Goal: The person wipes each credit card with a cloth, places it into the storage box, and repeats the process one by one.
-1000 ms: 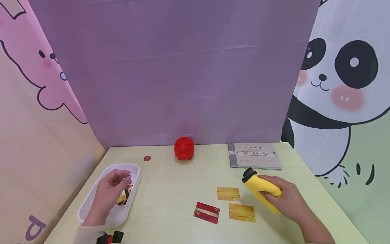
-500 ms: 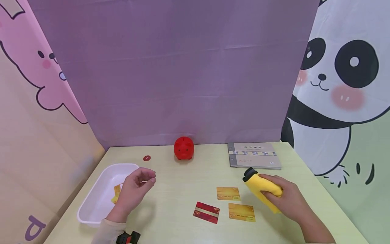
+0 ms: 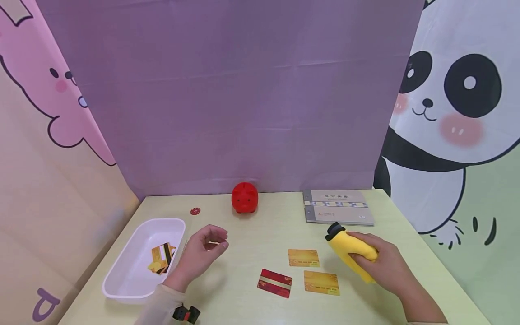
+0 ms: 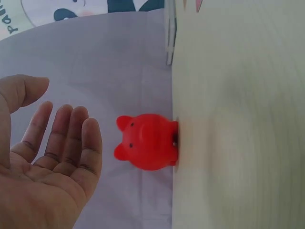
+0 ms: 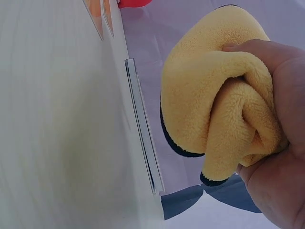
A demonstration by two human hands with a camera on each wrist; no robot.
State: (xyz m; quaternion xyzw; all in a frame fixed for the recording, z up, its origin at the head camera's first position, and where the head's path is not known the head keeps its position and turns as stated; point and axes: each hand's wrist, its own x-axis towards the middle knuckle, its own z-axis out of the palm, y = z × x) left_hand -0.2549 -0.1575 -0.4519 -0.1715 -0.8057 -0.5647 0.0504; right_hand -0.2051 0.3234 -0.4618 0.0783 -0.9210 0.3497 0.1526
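My right hand [image 3: 383, 266] grips a folded yellow cloth [image 3: 350, 252] with a dark edge, held above the right of the table. In the right wrist view the fluffy cloth [image 5: 209, 95] bulges out from the fingers. My left hand [image 3: 199, 255] hovers just right of the white tray, its fingers loosely bent and holding nothing; the left wrist view shows the bare palm [image 4: 47, 191]. Between the hands lie two gold cards [image 3: 304, 258] and a red card [image 3: 274, 283] with a pale stripe. Several gold and dark cards [image 3: 161, 258] lie in a pile inside the tray.
The white plastic tray [image 3: 118, 266] stands at the table's left. A red piggy bank [image 3: 244, 197] sits at the back, with a small red disc [image 3: 195, 211] to its left. A grey notebook [image 3: 339, 207] lies at the back right. A purple cloth backdrop [image 3: 243, 90] hangs behind.
My left hand has moved right, from over the tray to beside it, uncovering the cards inside. The right hand with the yellow cloth has barely moved.
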